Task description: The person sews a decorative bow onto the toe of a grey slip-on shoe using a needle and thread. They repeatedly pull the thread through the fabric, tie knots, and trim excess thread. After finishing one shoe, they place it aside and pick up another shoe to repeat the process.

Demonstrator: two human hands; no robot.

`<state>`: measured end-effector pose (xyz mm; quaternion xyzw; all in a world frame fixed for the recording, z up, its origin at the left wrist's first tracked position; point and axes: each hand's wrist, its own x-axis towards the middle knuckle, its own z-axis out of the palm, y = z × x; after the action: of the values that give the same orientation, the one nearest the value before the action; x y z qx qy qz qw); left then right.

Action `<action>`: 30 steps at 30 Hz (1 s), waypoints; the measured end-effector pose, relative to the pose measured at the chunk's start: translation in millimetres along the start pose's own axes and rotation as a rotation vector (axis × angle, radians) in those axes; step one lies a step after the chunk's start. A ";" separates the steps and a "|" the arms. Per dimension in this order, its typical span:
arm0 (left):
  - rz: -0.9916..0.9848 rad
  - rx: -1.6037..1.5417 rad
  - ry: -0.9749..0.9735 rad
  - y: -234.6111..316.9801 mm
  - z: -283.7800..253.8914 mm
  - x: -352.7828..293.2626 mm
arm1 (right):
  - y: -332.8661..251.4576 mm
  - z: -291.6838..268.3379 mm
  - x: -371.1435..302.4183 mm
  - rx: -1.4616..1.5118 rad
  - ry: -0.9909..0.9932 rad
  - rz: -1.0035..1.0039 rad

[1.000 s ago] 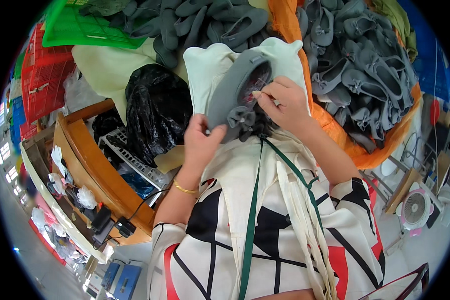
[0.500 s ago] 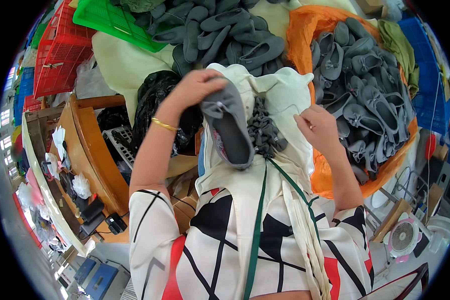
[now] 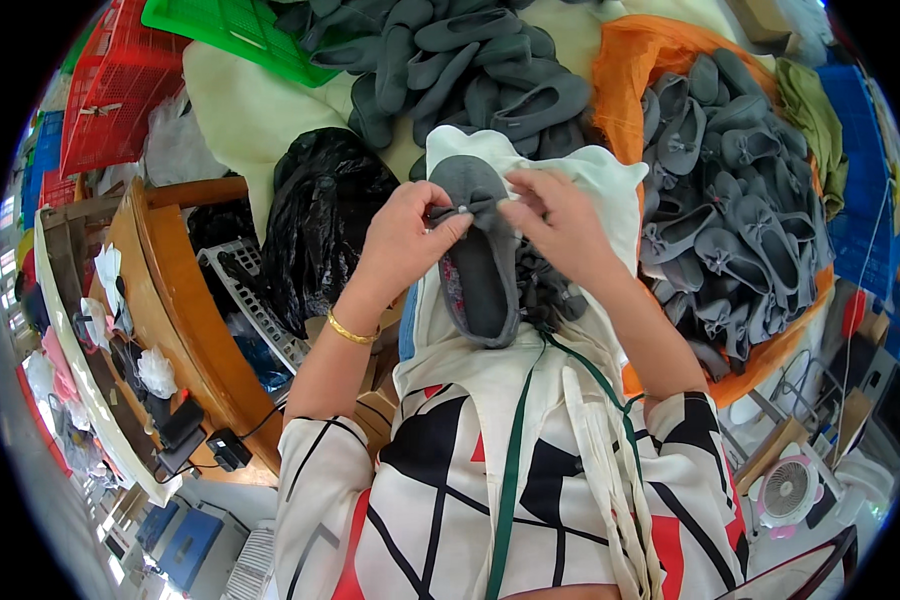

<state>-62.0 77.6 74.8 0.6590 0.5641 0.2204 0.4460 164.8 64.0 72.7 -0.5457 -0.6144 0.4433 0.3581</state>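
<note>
A grey slip-on shoe (image 3: 482, 310) rests on the white cloth over my lap, toe pointing away and its patterned lining showing on the left inner side. A small grey bow (image 3: 467, 205) lies across its upper. The fingers of my left hand (image 3: 410, 228) pinch the bow's left side. On the other side, my right hand (image 3: 567, 228) has its thumb and forefinger closed at the bow's right end; the exact contact is partly hidden. A heap of loose grey bows (image 3: 548, 285) sits on the cloth, right beside the shoe.
More grey shoes are piled at the back (image 3: 460, 70). An orange bag (image 3: 615, 90) full of bow-trimmed shoes stands at the right. To the left are a black plastic bag (image 3: 320, 220), a wooden desk (image 3: 185, 330), a green basket (image 3: 240, 35) and a red crate (image 3: 120, 90).
My left hand has moved from the shoe's toe to the bow. My right hand has come in from the right to the bow. The shoe has shifted slightly right and stands straighter.
</note>
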 end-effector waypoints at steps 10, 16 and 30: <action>0.310 0.270 0.192 -11.2 15.8 -15.0 | 10.3 31.2 1.4 -0.177 -0.144 -0.174; 0.361 0.270 0.257 -18.1 19.9 -13.9 | 10.7 35.4 3.9 -0.216 -0.088 -0.230; -0.079 -0.182 -0.091 -17.3 -0.8 2.5 | -8.0 22.8 5.3 -0.286 -0.334 0.056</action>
<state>-71.5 79.6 60.2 0.6024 0.5465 0.2230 0.5374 140.2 65.6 71.9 -0.5267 -0.7064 0.4458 0.1578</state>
